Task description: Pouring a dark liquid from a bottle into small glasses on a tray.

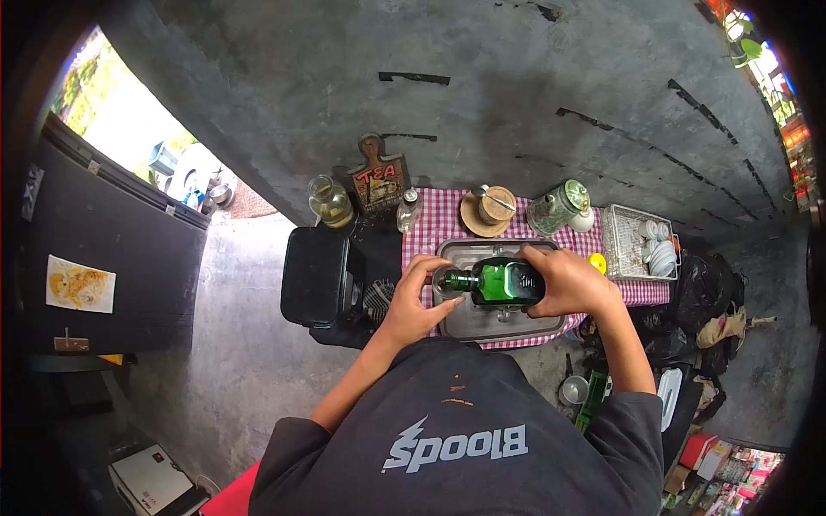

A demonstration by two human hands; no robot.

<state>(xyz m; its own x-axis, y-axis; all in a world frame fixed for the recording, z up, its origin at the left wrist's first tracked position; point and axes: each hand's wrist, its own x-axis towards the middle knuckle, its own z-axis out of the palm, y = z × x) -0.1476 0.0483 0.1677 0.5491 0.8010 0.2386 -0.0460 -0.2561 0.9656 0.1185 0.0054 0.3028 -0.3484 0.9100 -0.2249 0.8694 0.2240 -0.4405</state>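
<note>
My right hand (571, 284) grips the base end of a green glass bottle (506, 282), which is tilted with its neck towards the left. Around a clear drinking glass (445, 281) curl the fingers of my left hand (416, 300). The bottle's mouth is at the glass's rim; whether liquid flows I cannot tell. Both are above a grey rectangular tray (461, 326) on a red-and-white checked cloth (429, 213). More clear glassware shows on the tray, partly hidden by the bottle.
Behind the tray stand a glass carafe (331, 203), a small clear bottle (408, 211), a wooden cup on a saucer (495, 209) and a green patterned pitcher (556, 208). A white basket with cups (623, 258) is at the right, a black bin (316, 276) at the left.
</note>
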